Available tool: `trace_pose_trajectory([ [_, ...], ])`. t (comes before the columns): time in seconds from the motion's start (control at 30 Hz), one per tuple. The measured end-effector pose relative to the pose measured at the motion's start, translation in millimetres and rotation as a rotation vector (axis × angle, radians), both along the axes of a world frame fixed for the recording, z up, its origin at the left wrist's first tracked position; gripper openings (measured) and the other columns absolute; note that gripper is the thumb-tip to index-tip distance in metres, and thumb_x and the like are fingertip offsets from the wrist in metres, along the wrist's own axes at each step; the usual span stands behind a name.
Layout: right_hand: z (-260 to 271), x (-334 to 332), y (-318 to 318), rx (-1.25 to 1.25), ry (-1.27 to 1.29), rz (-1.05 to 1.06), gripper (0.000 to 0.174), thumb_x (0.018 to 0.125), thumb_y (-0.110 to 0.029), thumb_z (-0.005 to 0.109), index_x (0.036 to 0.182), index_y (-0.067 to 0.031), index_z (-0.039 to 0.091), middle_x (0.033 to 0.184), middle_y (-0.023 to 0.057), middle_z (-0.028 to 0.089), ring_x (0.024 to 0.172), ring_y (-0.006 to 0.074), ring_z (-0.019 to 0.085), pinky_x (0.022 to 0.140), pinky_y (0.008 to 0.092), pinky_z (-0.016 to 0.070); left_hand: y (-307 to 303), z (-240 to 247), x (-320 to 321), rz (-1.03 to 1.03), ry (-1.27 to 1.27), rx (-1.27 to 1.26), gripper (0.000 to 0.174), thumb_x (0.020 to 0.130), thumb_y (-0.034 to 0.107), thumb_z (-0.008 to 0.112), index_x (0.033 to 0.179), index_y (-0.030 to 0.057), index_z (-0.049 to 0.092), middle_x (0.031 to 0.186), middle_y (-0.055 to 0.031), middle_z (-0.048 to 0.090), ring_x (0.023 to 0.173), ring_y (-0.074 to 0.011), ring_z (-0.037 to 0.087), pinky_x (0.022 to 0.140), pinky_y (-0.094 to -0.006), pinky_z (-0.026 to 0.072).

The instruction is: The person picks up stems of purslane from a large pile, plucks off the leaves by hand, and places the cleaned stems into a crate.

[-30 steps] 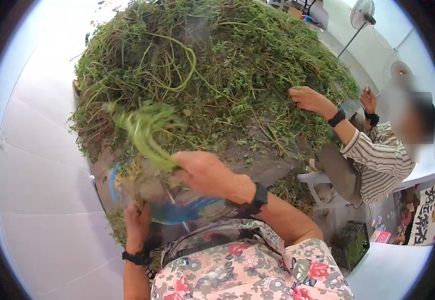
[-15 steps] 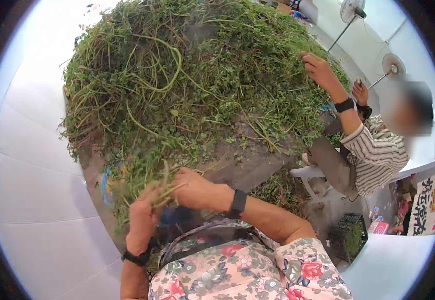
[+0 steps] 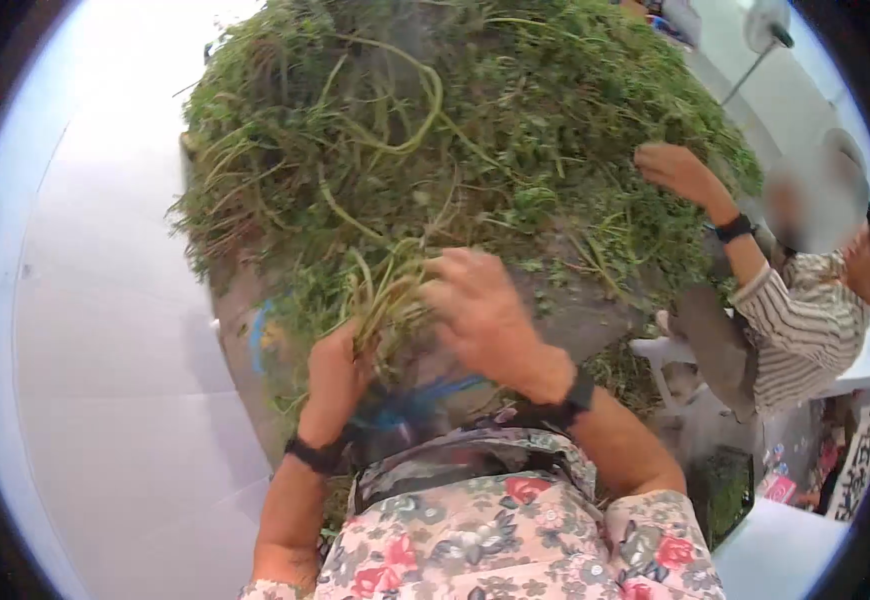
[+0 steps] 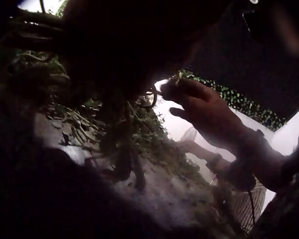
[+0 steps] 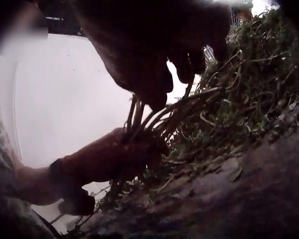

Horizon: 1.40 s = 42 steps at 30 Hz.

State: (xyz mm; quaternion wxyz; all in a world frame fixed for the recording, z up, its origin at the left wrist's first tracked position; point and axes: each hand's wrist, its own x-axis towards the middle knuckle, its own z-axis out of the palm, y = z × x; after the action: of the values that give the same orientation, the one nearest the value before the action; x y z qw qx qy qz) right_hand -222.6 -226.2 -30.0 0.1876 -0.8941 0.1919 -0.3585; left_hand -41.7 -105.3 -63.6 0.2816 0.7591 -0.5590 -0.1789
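In the head view my left hand [image 3: 337, 372] grips a bunch of green stems [image 3: 380, 300], leafy ends hanging to the left and pale stem ends sticking up. Its fingers wrap round the stems in the right wrist view, with the stem ends [image 5: 157, 119] fanning out above the fist. My right hand [image 3: 485, 322], slightly blurred, is close beside the bunch, fingertips at the stem ends. From the left wrist view, the right hand's [image 4: 204, 112] thumb and fingers stand apart, near a curled stem.
A large heap of leafy green stems [image 3: 545, 110] covers the table ahead. At right, another person in a striped shirt [image 3: 805, 320] reaches into the heap. Blue plastic [image 3: 415, 402] lies near my lap. A black crate [image 3: 727, 490] stands at lower right, and a white wall [image 3: 105, 300] rises at left.
The right hand first carried a sprig across, met the left hand at the bunch, and now is slightly apart with fingers spread. The bunch in the left hand has risen and tilted upright.
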Motion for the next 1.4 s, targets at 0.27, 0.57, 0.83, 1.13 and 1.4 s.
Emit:
trace_pose_trajectory([
  [0.27, -10, -95, 15, 0.465, -0.1, -0.167, 0.01, 0.074, -0.005, 0.058, 0.083, -0.0015, 0.058, 0.071, 0.0135, 0.059, 0.06, 0.0246, 0.059, 0.057, 0.0299, 0.046, -10, -33, 7, 0.039, 0.038, -0.076, 0.025, 0.075, 0.01, 0.061, 0.1, 0.0063, 0.058, 0.084, -0.0184, 0.06, 0.077, -0.0363, 0.057, 0.066, -0.0387, 0.0458],
  [0.57, -135, -197, 94, 0.949, 0.356, -0.573, 0.024, 0.077, -0.019, 0.057, 0.088, 0.0028, 0.058, 0.073, 0.0142, 0.06, 0.066, 0.0241, 0.057, 0.062, 0.0334, 0.0461, -6, -22, 7, -0.018, 0.221, 0.004, 0.033, 0.077, 0.005, 0.056, 0.11, 0.0048, 0.054, 0.095, -0.0159, 0.061, 0.085, -0.0313, 0.058, 0.076, -0.0335, 0.0456],
  [0.83, -182, -165, 120, 1.079, 0.661, -0.183, 0.045, 0.075, -0.027, 0.06, 0.114, -0.0059, 0.052, 0.106, 0.0198, 0.058, 0.096, 0.0347, 0.055, 0.084, 0.0408, 0.0432, 11, 15, 12, 0.019, 0.596, 0.114, 0.026, 0.081, 0.004, 0.051, 0.106, -0.0022, 0.054, 0.084, -0.0084, 0.061, 0.076, -0.0146, 0.056, 0.068, -0.0284, 0.0444],
  [1.13, -214, -129, 128, 0.992, 0.897, -0.131, 0.028, 0.077, -0.026, 0.051, 0.098, -0.0091, 0.059, 0.091, 0.0177, 0.061, 0.089, 0.0354, 0.056, 0.077, 0.043, 0.0444, 56, 43, 32, -0.147, 0.058, 0.101, 0.021, 0.077, 0.006, 0.056, 0.098, 0.0008, 0.058, 0.072, -0.0194, 0.057, 0.064, -0.0343, 0.055, 0.059, -0.034, 0.043],
  [1.4, -122, -152, 116, 1.42, 0.793, 0.163, 0.037, 0.084, -0.03, 0.05, 0.105, -0.0013, 0.054, 0.095, 0.0142, 0.058, 0.085, 0.0233, 0.055, 0.076, 0.034, 0.0436, 80, -14, 43, -0.083, 0.137, 0.233, 0.027, 0.075, 0.008, 0.058, 0.102, 0.005, 0.059, 0.077, -0.0218, 0.058, 0.068, -0.0386, 0.054, 0.059, -0.0403, 0.0416],
])
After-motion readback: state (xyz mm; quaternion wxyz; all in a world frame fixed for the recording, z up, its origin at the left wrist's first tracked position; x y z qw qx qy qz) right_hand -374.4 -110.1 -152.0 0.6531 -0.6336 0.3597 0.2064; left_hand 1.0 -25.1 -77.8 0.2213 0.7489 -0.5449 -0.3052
